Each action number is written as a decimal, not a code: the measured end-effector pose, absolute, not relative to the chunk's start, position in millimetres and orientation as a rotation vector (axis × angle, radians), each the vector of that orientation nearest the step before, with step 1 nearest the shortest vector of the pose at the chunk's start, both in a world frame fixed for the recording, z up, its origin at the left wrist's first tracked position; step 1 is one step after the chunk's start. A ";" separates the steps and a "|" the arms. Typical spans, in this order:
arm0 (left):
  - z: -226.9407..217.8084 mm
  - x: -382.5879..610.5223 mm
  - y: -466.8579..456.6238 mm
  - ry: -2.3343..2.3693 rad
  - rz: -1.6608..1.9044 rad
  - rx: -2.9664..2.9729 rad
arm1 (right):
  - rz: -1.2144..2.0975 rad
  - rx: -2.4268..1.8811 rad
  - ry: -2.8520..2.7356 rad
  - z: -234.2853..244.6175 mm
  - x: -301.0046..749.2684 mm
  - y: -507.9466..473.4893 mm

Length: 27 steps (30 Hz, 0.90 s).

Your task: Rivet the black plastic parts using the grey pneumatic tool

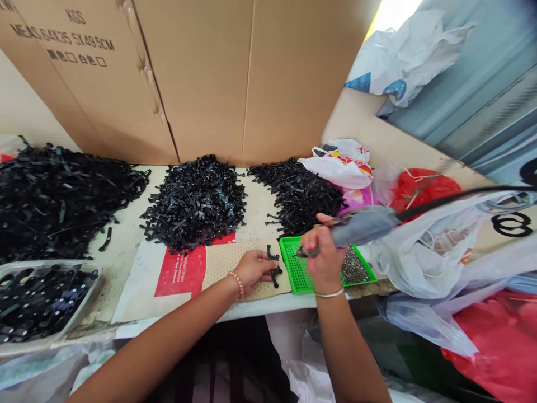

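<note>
Green tray holds small metal bits; a clear tub holds black strips. The left hand pinches a black part; the right hand grips a grey tool.

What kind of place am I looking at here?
Probably a small assembly workshop: heaps of black parts on the bench, a corded power tool in the right hand, a black part in the left hand, cartons behind.
</note>
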<state>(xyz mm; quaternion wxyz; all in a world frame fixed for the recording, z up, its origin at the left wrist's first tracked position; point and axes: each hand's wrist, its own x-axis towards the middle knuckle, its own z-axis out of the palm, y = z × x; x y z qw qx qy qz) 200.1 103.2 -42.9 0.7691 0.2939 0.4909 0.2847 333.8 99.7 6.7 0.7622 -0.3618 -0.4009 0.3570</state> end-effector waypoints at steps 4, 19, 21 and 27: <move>-43.1 202.5 98.6 1.086 0.644 0.751 | 0.652 -0.888 -0.820 -1.7 362.3 75.7; -40.0 215.7 106.1 1.092 0.667 0.612 | 0.692 -1.032 -0.822 -35.8 359.1 117.5; -38.8 215.7 106.0 1.098 0.652 0.604 | 0.698 -1.059 -0.834 -37.8 359.5 119.6; -37.7 214.4 106.5 1.099 0.642 0.612 | 0.707 -1.067 -0.860 -42.0 363.4 118.0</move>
